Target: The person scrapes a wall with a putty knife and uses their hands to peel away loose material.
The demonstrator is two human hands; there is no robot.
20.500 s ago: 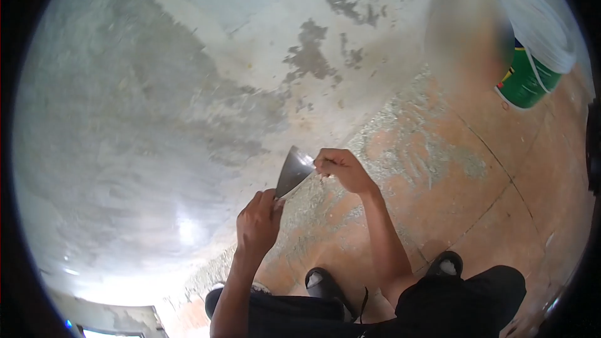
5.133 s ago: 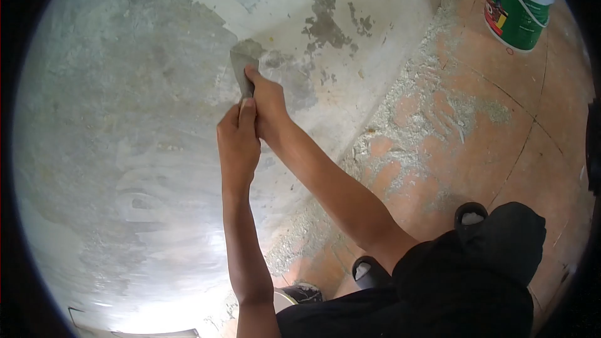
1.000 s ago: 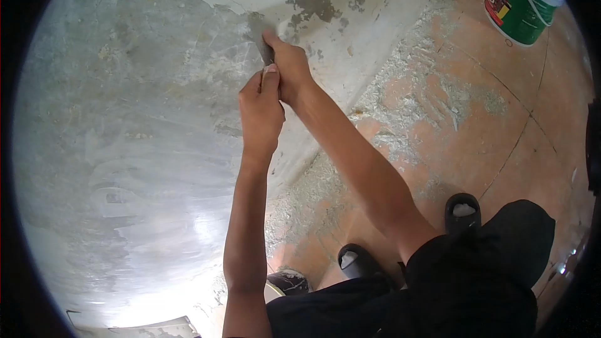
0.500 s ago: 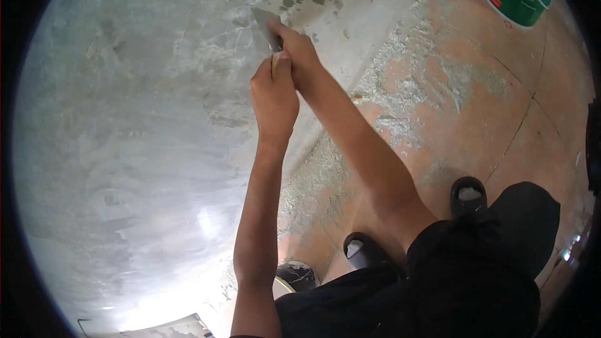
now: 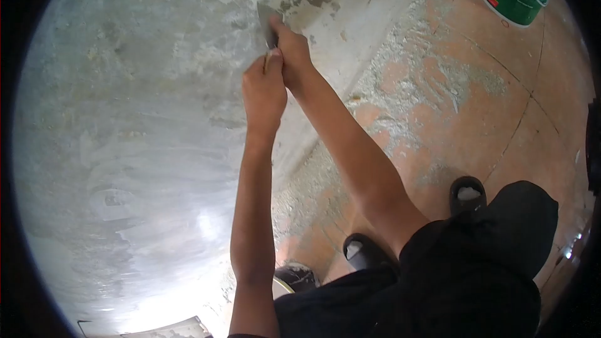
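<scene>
At the upper centre of the frame, the left hand [image 5: 265, 91] and right hand [image 5: 293, 55] grip the scraper [image 5: 267, 27] — its long axis pointing upward, slightly left, the right hand nearer its blade [image 5: 264, 16].

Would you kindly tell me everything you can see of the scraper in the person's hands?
The scraper has a flat, dull grey blade, metal by its look, which widens away from the hands. It points up the picture, slanting slightly left, and appears to lie against the wall, near where a grey area meets a paler one. The left hand and right hand both hold it, a right finger or thumb along the blade. Most of the rest is hidden by the hands.
</scene>
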